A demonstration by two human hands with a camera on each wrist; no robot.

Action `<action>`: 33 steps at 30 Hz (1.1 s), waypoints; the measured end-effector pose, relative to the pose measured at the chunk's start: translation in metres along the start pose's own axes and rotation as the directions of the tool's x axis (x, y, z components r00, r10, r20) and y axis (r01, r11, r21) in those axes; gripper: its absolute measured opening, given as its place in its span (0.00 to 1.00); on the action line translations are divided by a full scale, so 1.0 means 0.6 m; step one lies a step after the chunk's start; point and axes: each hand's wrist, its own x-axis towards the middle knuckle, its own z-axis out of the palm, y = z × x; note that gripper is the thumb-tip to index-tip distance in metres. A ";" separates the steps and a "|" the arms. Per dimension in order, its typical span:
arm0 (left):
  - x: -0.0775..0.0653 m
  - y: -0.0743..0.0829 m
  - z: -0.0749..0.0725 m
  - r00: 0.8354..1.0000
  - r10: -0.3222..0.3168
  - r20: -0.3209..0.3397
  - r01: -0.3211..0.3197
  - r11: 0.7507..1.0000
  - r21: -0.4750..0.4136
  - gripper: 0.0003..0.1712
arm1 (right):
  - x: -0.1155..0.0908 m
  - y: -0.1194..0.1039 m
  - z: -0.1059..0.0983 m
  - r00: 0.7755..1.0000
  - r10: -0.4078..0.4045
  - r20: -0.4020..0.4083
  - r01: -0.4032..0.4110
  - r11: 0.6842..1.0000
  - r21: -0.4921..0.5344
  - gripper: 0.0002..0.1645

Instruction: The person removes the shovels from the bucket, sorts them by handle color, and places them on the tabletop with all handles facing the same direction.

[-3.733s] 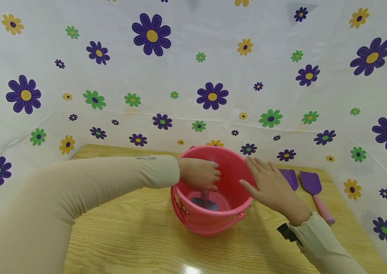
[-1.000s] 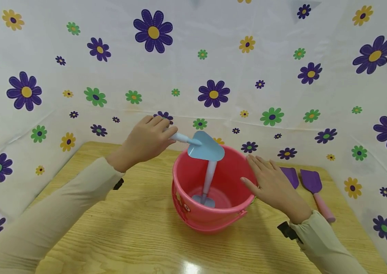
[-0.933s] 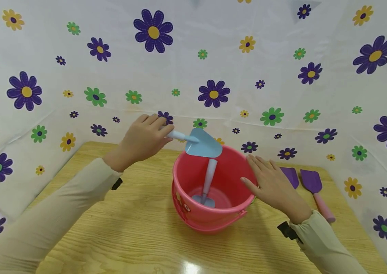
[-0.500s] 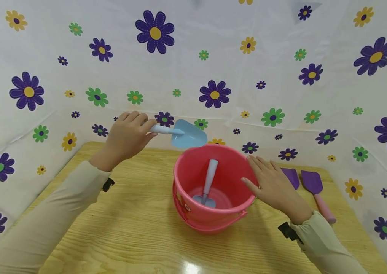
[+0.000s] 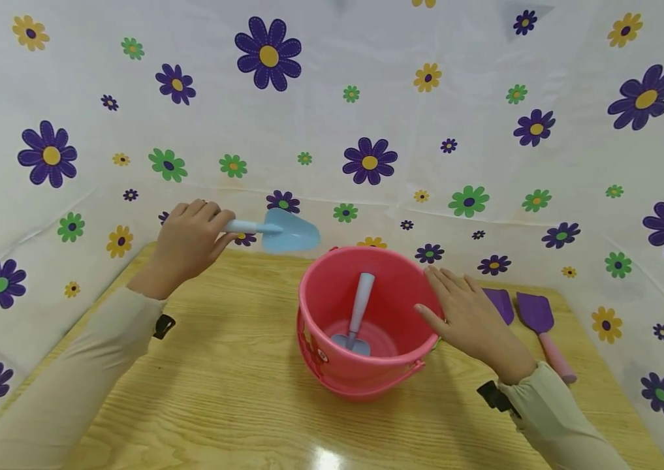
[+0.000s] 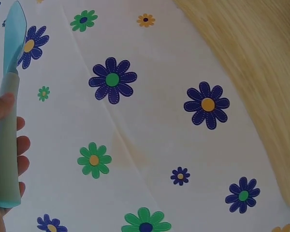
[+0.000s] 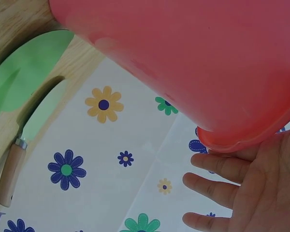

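My left hand (image 5: 187,243) grips the white handle of a light blue trowel (image 5: 292,232), held in the air left of the pink bucket (image 5: 346,382). The left wrist view shows its thumb and fingers curled round the pale handle (image 6: 5,150). Inside the bucket, a second trowel (image 5: 360,303) leans with its grey-blue blade down and its pale handle up. My right hand (image 5: 468,320) lies against the bucket's right rim, fingers straight. In the right wrist view, those extended fingers (image 7: 217,166) are beside the bucket's rim (image 7: 241,142).
Two purple-bladed shovels, one fully visible with a pink handle (image 5: 535,312), lie right of the bucket, the other purple blade (image 5: 499,305) partly hidden by my hand. Beyond the bucket in the right wrist view are green trowels (image 7: 34,67), one wooden-handled. Flowered sheeting (image 5: 190,130) encloses the wooden table (image 5: 220,391).
My left hand was down inside the bucket, then lifted the light blue trowel out and carried it leftward, away from the rim. The right hand and the bucket have stayed in place.
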 end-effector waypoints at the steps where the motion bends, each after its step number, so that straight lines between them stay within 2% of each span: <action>1: -0.005 -0.003 0.002 1.000 -0.008 0.002 0.008 1.000 -0.003 0.18 | 0.000 0.000 0.000 1.000 0.000 -0.001 0.000 1.000 0.001 0.42; 6: -0.031 -0.017 0.014 0.998 -0.064 0.025 0.065 0.998 -0.020 0.17 | 0.000 0.000 0.002 1.000 -0.002 -0.003 0.002 1.000 0.000 0.42; 10: -0.051 -0.028 0.026 0.991 -0.123 0.060 0.124 0.992 -0.017 0.18 | 0.001 0.000 0.001 1.000 -0.001 0.001 0.001 1.000 0.000 0.42; 14: -0.066 -0.036 0.034 0.983 -0.171 0.065 0.173 0.985 -0.023 0.18 | 0.001 0.001 0.000 1.000 -0.001 0.003 0.001 1.000 0.000 0.42; 22: -0.087 -0.044 0.047 0.973 -0.218 0.082 0.221 0.974 -0.040 0.16 | 0.001 0.002 -0.001 1.000 0.001 0.003 -0.001 1.000 0.005 0.43; 29: -0.113 -0.058 0.067 0.952 -0.282 0.122 0.287 0.958 -0.022 0.17 | 0.001 0.002 0.000 1.000 -0.002 0.007 0.002 1.000 0.007 0.43; 33: -0.124 -0.063 0.077 0.950 -0.287 0.119 0.290 0.957 -0.005 0.16 | 0.001 0.002 0.000 1.000 -0.002 0.002 0.002 1.000 0.008 0.42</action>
